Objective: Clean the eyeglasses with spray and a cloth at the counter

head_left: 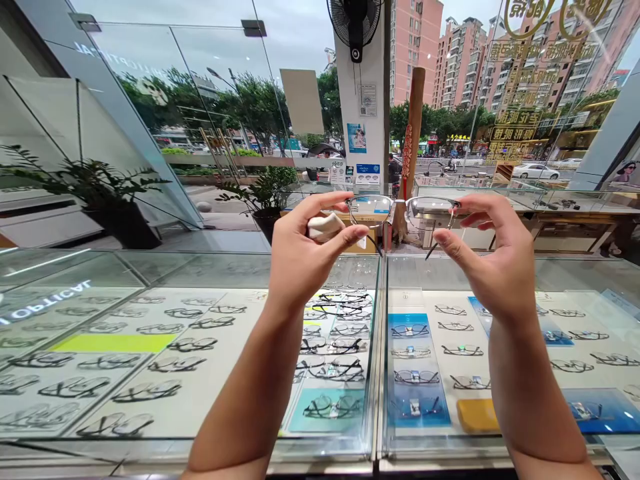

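Note:
A pair of eyeglasses with thin rims is raised above the glass counter, its dark temple tips pointing down. My left hand pinches the frame at its left end, and a crumpled white cloth is tucked in the same hand's fingers. At the right end, my right hand grips the frame near the hinge, the thumb lying lower. Both arms reach forward over the counter. The lenses are clear, and the background shows through them.
Below my arms stands a glass display case with several rows of eyeglasses. Inside it lie a yellow case and blue trays. Beyond are potted plants, a wooden post, a wall fan and another glass counter.

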Demonstrator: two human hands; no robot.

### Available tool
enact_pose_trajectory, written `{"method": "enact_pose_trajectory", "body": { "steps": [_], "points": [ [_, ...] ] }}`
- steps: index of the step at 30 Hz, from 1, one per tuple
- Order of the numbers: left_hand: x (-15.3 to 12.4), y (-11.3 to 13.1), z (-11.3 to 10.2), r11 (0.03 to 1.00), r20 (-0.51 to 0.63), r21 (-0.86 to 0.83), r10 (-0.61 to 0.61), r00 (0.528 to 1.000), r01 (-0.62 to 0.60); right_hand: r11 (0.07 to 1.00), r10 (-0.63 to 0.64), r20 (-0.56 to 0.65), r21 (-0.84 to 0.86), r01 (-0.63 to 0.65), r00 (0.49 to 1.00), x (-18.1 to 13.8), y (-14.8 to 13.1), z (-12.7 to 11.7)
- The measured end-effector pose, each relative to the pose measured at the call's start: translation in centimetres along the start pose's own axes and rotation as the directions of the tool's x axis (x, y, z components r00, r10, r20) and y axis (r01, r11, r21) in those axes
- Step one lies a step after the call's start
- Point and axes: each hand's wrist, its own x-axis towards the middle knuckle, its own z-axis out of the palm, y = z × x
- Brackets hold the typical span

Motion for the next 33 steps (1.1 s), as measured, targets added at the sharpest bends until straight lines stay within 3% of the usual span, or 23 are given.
{"method": "enact_pose_trajectory", "body": {
  "steps": [9, 16, 33],
  "points": [
    [-0.4, 0.1, 0.4, 1.000, -0.043, 0.017, -0.018, 0.999, 0.019, 0.998, 0.012, 0.023, -0.061, -0.010, 1.000, 0.0, 0.7, 0.2],
    [-0.7, 0.4, 0.5, 0.998, -0.076, 0.063, 0.037, 0.996, -0.032, 0.997, 0.034, 0.061, -0.074, -0.029, 0.998, 0.0, 1.2, 0.4],
    [-0.3, -0.5, 0.2, 0.998, -0.030, 0.065, 0.026, 0.999, -0.024, 0.998, 0.019, 0.015, -0.058, -0.018, 1.000, -0.1, 0.8, 0.6]
  ]
}}
